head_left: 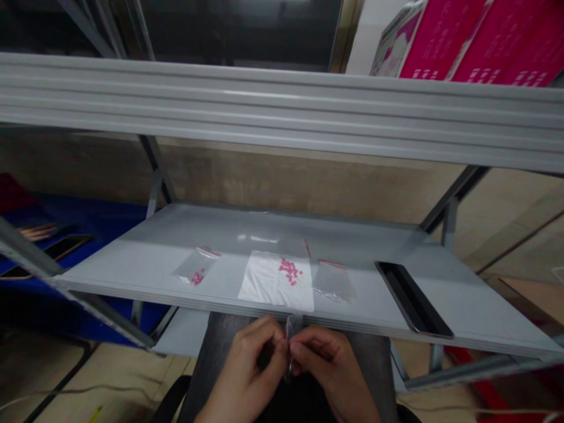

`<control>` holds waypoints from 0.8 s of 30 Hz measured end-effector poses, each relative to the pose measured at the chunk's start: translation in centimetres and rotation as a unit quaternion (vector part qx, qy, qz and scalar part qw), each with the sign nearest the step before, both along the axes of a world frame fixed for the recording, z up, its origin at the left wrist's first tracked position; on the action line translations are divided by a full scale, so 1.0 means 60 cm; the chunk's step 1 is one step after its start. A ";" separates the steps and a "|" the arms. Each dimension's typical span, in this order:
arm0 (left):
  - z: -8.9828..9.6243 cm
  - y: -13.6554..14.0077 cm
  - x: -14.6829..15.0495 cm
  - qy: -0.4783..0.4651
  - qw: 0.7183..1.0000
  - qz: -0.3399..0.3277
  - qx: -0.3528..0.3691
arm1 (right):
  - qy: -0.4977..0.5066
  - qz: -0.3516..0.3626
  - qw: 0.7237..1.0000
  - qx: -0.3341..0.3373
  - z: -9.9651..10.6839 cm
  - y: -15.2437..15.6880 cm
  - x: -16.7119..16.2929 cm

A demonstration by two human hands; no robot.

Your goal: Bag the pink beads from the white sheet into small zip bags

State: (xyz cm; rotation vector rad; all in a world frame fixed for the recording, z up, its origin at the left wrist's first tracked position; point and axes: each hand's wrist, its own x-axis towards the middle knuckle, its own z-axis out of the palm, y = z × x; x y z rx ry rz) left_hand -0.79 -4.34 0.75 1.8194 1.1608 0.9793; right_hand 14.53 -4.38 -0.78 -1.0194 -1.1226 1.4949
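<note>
Close to my body, just below the table's front edge, my left hand [250, 355] and my right hand [326, 357] meet with their fingertips pinched. A small clear plastic bag [289, 326] is between them, seen nearly edge-on; whether anything is inside cannot be made out. Beyond the hands, a white sheet [264, 282] lies on the grey table [145, 258] with a loose cluster of small pink beads [288, 269] on it. To its left is a clear zip bag [197, 267] holding several pink beads. Another zip bag [331, 281] lies flat on the right, seemingly without beads.
A long black tray [413, 299] lies at the table's right. Over the table runs a ribbed metal shelf beam [282, 111], with pink boxes [480, 41] above it. Blue surfaces with dark phone-like objects [66, 247] stand on the left.
</note>
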 end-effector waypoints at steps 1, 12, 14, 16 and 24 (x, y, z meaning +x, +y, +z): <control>0.000 -0.001 0.000 0.018 1.000 0.006 0.003 | -0.027 -0.012 1.000 0.007 0.001 -0.001 -0.001; -0.019 -0.012 -0.003 0.095 0.968 0.137 0.189 | -0.286 -0.189 0.930 0.130 0.010 -0.016 -0.002; -0.013 -0.010 -0.009 0.071 0.973 0.106 0.194 | -0.295 -0.173 0.931 0.126 0.017 -0.017 0.002; -0.011 -0.006 -0.014 0.072 0.977 0.052 0.195 | -0.303 -0.154 0.932 0.123 0.023 -0.017 0.005; -0.039 0.018 -0.015 0.059 0.976 -0.037 0.207 | -0.304 -0.134 0.934 0.132 0.026 -0.015 0.013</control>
